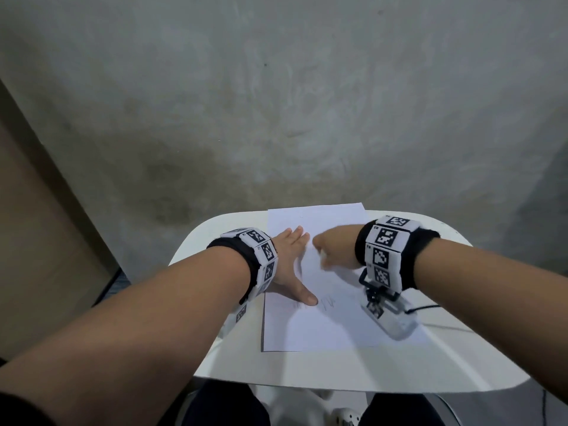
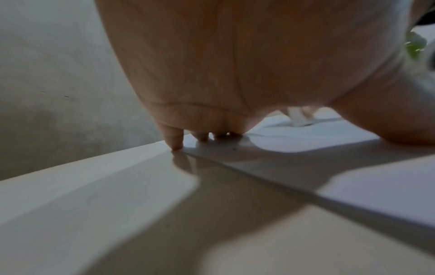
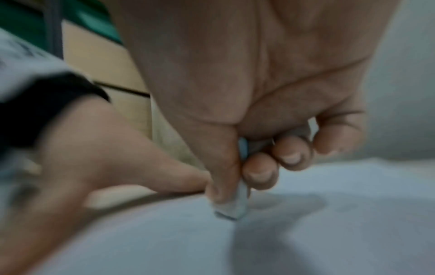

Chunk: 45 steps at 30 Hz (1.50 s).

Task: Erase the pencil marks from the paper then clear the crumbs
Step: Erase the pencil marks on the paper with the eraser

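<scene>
On white paper point(image 1: 319, 327), faint pencil marks point(image 1: 325, 303) (blurry).

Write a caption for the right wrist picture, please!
Right hand pinches a white eraser against the paper.

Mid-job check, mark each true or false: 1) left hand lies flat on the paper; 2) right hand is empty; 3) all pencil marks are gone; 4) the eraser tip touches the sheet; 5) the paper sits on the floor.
1) True: the left hand presses flat on the paper.
2) False: the right hand pinches an eraser.
3) False: faint pencil marks remain beside the left thumb.
4) True: in the right wrist view its tip meets the sheet.
5) False: it lies on a white table.
</scene>
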Available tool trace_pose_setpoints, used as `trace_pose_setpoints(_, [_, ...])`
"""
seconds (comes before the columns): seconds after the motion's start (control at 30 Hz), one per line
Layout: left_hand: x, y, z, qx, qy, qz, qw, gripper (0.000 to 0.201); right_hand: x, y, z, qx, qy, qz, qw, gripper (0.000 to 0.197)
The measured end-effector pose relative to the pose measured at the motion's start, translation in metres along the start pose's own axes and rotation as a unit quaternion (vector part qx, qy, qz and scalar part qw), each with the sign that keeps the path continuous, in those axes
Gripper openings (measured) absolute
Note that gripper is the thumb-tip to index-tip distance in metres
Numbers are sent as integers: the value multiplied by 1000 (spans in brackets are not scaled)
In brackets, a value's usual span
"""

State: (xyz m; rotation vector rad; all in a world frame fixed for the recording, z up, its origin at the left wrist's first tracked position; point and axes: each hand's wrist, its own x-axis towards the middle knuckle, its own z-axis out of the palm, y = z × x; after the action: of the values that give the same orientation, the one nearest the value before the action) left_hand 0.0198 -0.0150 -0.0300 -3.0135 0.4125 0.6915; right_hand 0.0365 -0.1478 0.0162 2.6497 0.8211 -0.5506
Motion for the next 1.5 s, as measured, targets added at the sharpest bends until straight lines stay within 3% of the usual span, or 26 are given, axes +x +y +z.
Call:
trace_pose_setpoints(0.07, [-1, -1, 1, 1, 0, 0, 1000, 131, 1, 10, -3, -8, 17, 33, 999, 30])
trace_pose_setpoints(0.2, [-1, 0, 1, 5, -2, 1, 1000, 131, -8, -5, 6, -14, -21, -18, 1000, 31])
trace_pose_setpoints(0.33, [-4, 0, 1, -4, 7, -1, 1000, 129, 1, 15, 1, 3, 8, 34, 999, 28])
trace_pose_setpoints(0.47, [-5, 2, 1, 6, 9, -1, 1000, 128, -9, -2, 9, -16, -24, -17, 999, 28])
trace_pose_setpoints(0.6, [-5, 1, 1, 4, 6, -4, 1000, 128, -7, 15, 2, 11, 5, 30, 999, 30])
trace_pose_setpoints(0.73, [-5, 4, 1, 13, 13, -3, 1000, 127, -14, -3, 10, -27, -21, -21, 999, 28])
trace_pose_setpoints(0.9, [-6, 2, 2, 5, 11, -7, 1000, 127, -7, 7, 2, -15, -4, 26, 1000, 31])
trace_pose_setpoints(1.0, [-6, 4, 2, 13, 18, -3, 1000, 127, -12, -10, 8, -13, -30, -29, 999, 38])
trace_pose_setpoints(1.17, [-3, 0, 4, 3, 17, -3, 1000, 129, -4, 4, -4, 5, 7, 26, 1000, 31])
trace_pose_setpoints(1.3, [3, 0, 3, 2, 3, -3, 1000, 133, -7, -12, 4, -15, -15, -27, 999, 36])
trace_pose_setpoints(1.43, [-1, -1, 2, 1, -7, -4, 1000, 132, 1, 14, -4, 19, 11, 44, 999, 31])
trace_pose_setpoints(1.5, [-3, 0, 1, 6, -7, -6, 1000, 131, -1, 4, -3, -10, 6, 26, 1000, 29])
